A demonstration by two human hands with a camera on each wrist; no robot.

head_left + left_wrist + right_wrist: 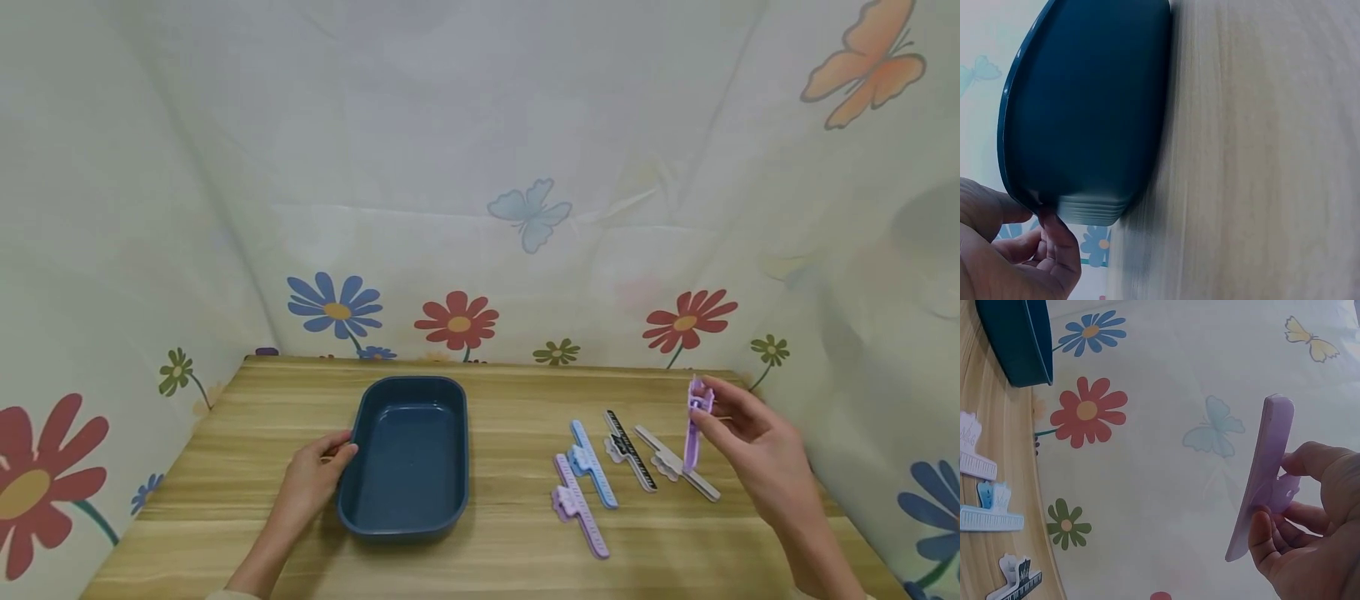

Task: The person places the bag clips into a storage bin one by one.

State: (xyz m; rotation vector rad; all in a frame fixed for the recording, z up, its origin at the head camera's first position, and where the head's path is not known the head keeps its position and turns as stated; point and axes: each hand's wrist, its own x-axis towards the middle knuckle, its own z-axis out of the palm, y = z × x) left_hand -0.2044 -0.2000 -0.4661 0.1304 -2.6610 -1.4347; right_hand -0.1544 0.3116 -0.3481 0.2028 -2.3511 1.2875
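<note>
A dark blue rectangular basin (408, 467) stands on the wooden table, its inside bare. My left hand (311, 479) pinches its left rim; the left wrist view shows thumb and fingers on either side of the basin's edge (1007, 125). Raised above the table's right side, my right hand (765, 454) pinches a purple bag clip (693, 433) by its handle part. In the right wrist view that purple clip (1263, 481) stands nearly upright, slightly tilted. Below and left of it lie a white clip (701, 483), a black clip (633, 454), a blue clip (596, 471) and a pale purple clip (588, 521).
The wooden table (510, 567) is bordered by a pale cloth backdrop (420, 125) printed with flowers and butterflies. The cloth rises behind the table's back edge and along both sides. The four loose clips lie slanted between basin and right hand.
</note>
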